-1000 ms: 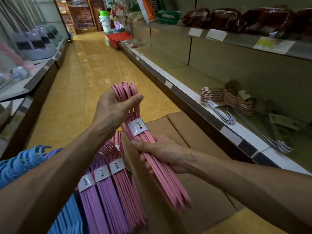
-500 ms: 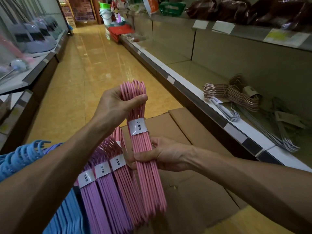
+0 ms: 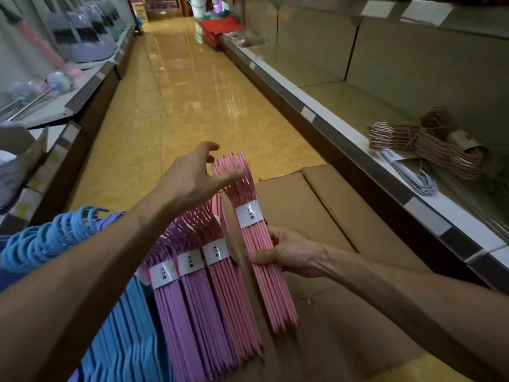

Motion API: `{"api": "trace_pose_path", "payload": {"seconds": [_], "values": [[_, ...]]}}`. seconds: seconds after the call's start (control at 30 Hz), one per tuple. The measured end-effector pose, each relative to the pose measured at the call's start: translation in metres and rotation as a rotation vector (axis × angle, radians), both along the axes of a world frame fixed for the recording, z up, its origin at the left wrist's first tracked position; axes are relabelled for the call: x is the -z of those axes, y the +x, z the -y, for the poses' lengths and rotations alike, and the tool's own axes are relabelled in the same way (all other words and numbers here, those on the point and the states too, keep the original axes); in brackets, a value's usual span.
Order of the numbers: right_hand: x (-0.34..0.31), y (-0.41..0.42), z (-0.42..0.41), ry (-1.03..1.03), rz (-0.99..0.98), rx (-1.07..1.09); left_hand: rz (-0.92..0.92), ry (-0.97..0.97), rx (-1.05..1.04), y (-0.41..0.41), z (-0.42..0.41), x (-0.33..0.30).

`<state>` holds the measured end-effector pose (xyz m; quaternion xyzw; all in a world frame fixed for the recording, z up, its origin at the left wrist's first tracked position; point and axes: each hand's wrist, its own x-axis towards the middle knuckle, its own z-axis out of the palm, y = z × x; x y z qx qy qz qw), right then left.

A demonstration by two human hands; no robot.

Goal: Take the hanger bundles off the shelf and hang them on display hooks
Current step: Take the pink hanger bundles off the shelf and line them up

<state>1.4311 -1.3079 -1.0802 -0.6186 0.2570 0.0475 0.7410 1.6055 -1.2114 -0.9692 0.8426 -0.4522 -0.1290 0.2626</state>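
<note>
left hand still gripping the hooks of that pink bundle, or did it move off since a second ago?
Yes, it moved. The left hand has let go and opened, fingers spread beside the hooks, while the right hand holds the pink bundle lower, nearer the cardboard box.

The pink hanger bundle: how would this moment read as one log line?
right hand: gripping pink hanger bundle | left hand: open, by its hooks | purple bundles: hanging alongside | shelf: metal hangers left

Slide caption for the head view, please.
Right hand grips a pink hanger bundle beside hung bundles; left hand open at its hooks.
</note>
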Motion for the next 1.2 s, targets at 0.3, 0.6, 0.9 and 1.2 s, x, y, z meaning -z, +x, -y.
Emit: {"api": "trace_pose_path", "payload": {"seconds": [0.3, 0.6, 0.9, 1.2], "values": [[0.045, 0.011, -0.005, -0.065, -0.099, -0.025, 0.055, 0.138, 0.101, 0.010, -0.008, 0.029], [0.067, 0.012, -0.008, -0.119, -0.144, -0.093, 0.137, 0.252, 0.119, 0.012, -0.012, 0.045], [0.062, 0.012, -0.009, -0.150, -0.148, -0.125, 0.177, 0.300, 0.151, 0.014, -0.013, 0.047], [0.045, 0.008, -0.010, -0.218, -0.166, -0.201, 0.171, 0.287, 0.127, 0.009, -0.016, 0.044]]}}
